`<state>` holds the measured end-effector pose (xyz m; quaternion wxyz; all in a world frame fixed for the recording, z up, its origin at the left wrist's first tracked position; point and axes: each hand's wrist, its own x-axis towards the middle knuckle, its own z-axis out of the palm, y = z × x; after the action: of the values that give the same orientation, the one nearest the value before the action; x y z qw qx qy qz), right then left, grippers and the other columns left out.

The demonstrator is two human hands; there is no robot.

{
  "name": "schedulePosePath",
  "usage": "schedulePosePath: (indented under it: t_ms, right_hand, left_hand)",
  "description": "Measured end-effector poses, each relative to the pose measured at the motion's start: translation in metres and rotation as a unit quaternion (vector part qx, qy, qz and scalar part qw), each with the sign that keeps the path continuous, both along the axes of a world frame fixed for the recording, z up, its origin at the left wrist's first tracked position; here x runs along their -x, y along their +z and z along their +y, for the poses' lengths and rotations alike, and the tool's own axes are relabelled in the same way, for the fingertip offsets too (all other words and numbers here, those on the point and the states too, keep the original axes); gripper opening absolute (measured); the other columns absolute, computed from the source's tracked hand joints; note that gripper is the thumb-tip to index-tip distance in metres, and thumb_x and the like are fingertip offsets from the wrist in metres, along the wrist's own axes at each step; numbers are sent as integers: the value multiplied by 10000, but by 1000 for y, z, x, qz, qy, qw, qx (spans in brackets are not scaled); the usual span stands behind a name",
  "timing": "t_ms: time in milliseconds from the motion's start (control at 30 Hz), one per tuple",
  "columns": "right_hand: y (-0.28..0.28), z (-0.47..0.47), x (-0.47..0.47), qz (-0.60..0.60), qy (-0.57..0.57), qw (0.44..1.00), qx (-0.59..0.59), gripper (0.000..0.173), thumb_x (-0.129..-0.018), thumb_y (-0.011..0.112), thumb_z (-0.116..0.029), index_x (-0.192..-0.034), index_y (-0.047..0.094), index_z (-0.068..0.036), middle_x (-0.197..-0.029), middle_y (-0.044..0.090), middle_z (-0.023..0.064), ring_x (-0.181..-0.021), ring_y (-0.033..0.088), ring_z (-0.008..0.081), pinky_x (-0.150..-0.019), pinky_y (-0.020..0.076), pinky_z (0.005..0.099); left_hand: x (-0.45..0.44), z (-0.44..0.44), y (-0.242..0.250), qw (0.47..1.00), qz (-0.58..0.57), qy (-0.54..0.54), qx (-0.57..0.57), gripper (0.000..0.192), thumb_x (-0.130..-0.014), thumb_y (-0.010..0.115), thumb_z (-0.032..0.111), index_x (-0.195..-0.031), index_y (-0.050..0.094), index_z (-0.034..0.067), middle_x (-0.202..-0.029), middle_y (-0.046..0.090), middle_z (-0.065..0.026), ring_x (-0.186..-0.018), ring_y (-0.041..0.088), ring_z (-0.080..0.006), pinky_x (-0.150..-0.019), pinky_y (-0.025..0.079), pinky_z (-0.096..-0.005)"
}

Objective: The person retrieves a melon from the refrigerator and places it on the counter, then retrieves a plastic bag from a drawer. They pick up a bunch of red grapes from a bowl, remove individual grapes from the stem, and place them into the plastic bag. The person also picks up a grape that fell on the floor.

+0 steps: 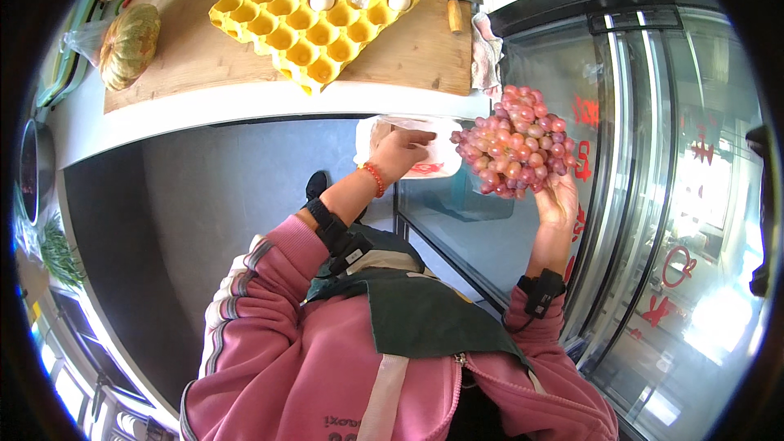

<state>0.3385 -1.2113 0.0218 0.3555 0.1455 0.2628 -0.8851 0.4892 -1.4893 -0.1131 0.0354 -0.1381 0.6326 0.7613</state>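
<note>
My right hand (558,199) holds up a large bunch of reddish-pink grapes (517,144) from below, over the glass-topped cabinet on the right. My left hand (401,150), with a red bead bracelet at the wrist, is over a white plastic bag or liner (452,156) with red print, just left of the grapes. Its fingers are apart and point toward the bunch. Whether they grip the white item cannot be told, as the hand partly hides it.
A yellow egg tray (300,24) with several white eggs lies on the wooden board (190,67). A pumpkin (130,46) sits at its left, a cleaver (454,12) and a cloth (486,55) at its right. The glass-topped cabinet (631,153) stands at right.
</note>
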Motion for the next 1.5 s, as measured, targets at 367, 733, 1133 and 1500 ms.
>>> schedulePosePath:
  t_ms: [367, 733, 1133, 1500]
  right_hand:
    - [21, 0, 3, 0, 46, 993, 110, 373, -1041, 492, -160, -1390, 492, -30, -1469, 493, 138, -1349, 474, 303, -1141, 369, 549]
    - [27, 2, 4, -27, 31, 989, 143, 394, -1062, 426, -193, -1422, 470, -36, -1489, 474, 140, -1376, 440, 315, -1137, 348, 581]
    - [21, -6, 2, 9, 89, 980, 175, 379, -1047, 456, -185, -1388, 482, -21, -1474, 484, 149, -1358, 454, 320, -1124, 362, 576]
    - [22, 0, -1, -10, 36, 994, 107, 356, -1044, 469, -183, -1365, 504, -33, -1445, 508, 132, -1346, 464, 311, -1107, 377, 579]
  left_hand:
    - [22, 11, 36, 944, 47, 8, -327, 235, -931, 625, -25, -1150, 639, 58, -1050, 682, -34, -935, 627, -110, -853, 520, -245]
    - [17, 1, -8, 996, -13, -11, -87, 480, -901, 615, 7, -1374, 585, 83, -1129, 665, -57, -1020, 623, -146, -923, 510, -271]
    - [24, 8, 20, 918, -32, 57, -391, 165, -954, 626, 43, -1118, 643, 30, -1061, 685, -74, -950, 663, -172, -855, 553, -298]
    - [15, 15, -3, 931, -80, 22, -356, 598, -914, 588, -6, -1489, 426, 35, -1352, 567, -124, -1171, 598, -246, -1018, 488, -396]
